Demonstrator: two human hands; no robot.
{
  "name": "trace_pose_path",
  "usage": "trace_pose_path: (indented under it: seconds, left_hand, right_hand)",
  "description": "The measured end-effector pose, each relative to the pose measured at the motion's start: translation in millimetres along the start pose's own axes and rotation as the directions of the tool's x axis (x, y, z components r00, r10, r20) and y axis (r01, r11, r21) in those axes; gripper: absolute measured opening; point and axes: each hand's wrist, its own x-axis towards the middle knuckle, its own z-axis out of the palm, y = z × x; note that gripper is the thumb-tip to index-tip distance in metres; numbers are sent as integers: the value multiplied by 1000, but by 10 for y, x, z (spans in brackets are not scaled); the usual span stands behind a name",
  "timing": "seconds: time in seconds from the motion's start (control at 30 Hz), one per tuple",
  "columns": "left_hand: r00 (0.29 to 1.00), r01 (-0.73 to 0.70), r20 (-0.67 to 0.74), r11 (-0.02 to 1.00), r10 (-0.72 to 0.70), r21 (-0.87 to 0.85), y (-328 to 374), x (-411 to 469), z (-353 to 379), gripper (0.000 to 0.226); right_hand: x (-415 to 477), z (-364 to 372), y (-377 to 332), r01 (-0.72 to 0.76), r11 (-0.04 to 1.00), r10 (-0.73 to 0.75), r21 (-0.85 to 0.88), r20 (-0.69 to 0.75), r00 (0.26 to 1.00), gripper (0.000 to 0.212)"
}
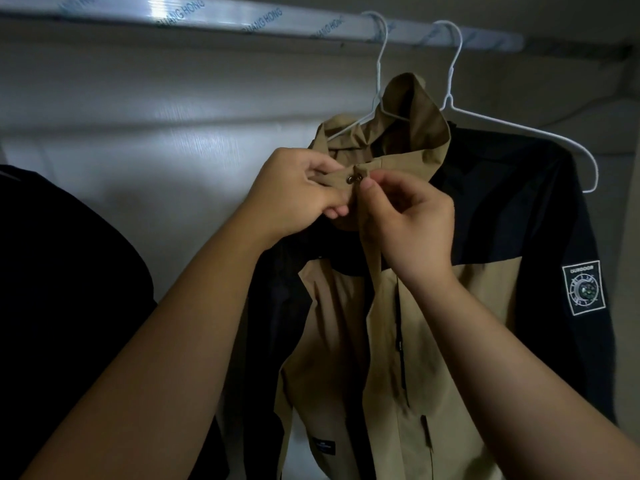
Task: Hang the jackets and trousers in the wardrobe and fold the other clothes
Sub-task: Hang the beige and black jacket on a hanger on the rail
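A tan and navy hooded jacket hangs on a white wire hanger from the wardrobe rail. My left hand pinches the left collar flap, where a small metal snap shows. My right hand pinches the right collar edge, thumb and forefinger right beside the snap. Both hands meet at the jacket's neck. The jacket front hangs closed below them.
A second white wire hanger hangs on the rail just right of the first, behind the jacket's shoulder. A dark garment hangs at the left. The wardrobe's pale back wall is behind.
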Motion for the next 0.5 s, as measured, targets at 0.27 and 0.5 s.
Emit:
trace_pose_path:
  seconds: [0.27,0.5]
  left_hand:
    - [996,69,68,986,-59,-153,-85,17,-47,26]
    - [993,111,54,981,-104,-162,-83,45,-65,23]
  right_hand:
    - [-56,54,51,139,989,-142,-57,-65,988,12]
    - [-125,92,162,394,890,-402,-229,16,916,9]
